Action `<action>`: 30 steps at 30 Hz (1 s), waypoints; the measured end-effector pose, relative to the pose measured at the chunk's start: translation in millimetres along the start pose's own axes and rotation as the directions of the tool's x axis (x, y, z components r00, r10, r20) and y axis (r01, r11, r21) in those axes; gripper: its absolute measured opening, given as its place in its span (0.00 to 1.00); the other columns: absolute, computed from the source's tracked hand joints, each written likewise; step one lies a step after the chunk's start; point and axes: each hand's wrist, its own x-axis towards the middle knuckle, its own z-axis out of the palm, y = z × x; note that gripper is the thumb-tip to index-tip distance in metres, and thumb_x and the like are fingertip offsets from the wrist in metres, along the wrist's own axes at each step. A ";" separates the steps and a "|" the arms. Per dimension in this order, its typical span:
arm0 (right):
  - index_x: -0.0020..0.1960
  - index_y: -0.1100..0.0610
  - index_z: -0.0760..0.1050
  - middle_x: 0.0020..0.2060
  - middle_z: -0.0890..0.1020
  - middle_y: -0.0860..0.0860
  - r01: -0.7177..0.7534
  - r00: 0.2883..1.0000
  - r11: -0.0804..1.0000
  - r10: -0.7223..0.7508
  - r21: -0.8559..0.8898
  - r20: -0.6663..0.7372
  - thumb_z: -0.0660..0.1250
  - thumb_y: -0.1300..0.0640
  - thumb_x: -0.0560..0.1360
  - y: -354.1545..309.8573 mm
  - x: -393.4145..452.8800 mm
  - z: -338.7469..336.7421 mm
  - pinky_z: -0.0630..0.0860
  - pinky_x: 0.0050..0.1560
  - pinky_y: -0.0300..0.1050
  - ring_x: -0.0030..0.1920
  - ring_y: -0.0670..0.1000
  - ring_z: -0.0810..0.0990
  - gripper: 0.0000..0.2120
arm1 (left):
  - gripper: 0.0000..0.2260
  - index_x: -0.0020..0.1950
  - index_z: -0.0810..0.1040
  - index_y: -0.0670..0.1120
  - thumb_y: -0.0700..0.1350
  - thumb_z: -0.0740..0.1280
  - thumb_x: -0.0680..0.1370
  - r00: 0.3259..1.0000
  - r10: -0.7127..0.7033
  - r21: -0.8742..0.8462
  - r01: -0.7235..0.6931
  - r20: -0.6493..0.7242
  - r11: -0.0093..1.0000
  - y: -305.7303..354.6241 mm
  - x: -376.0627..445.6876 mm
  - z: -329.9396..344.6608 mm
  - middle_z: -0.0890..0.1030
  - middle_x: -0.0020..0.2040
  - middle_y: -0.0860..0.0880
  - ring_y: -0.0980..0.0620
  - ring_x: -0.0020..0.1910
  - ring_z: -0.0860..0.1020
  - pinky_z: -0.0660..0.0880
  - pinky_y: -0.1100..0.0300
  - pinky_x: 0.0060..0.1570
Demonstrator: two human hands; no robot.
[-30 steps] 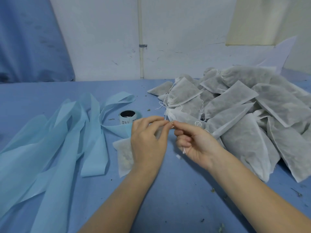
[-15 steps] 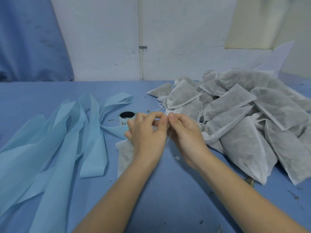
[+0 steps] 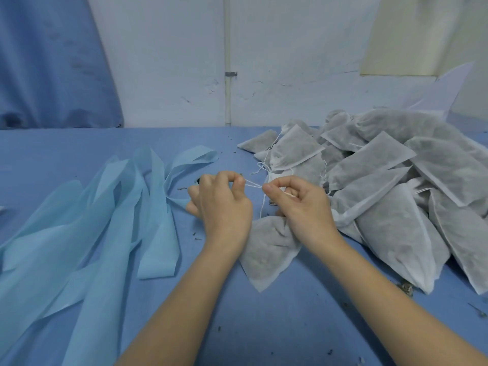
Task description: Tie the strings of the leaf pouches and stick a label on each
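Note:
A white leaf pouch (image 3: pixel 266 247) lies on the blue table (image 3: pixel 264 326) just below my hands. Its thin white strings (image 3: pixel 254 184) stretch between my two hands. My left hand (image 3: pixel 221 204) pinches one string end between thumb and forefinger. My right hand (image 3: pixel 298 202) pinches the other end, and a loose string tail hangs down from it. The two hands are a short gap apart, above the pouch's neck. A large heap of similar grey-white leaf pouches (image 3: pixel 383 180) lies to the right. The label roll is almost wholly hidden behind my left hand.
Long light-blue strips of backing paper (image 3: pixel 87 233) sprawl over the left half of the table. Bits of dried leaf (image 3: pixel 405 287) are scattered on the cloth. A white wall with a pipe (image 3: pixel 228 62) stands behind.
My hands, touching at the fingertips half a second ago, have drawn slightly apart, so the string now shows taut between them. The pouch has shifted right, under my right hand.

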 end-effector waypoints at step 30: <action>0.37 0.47 0.83 0.35 0.82 0.41 -0.132 0.989 0.969 0.114 0.207 0.094 0.74 0.52 0.70 1.4 9.4 -15.9 0.69 0.35 0.32 0.37 0.40 0.78 0.03 | 0.11 0.54 0.80 0.42 0.47 0.63 0.78 0.709 -0.167 -0.592 0.675 0.685 0.440 -9.5 -2.1 5.2 0.83 0.51 0.44 0.49 0.50 0.82 0.81 0.55 0.45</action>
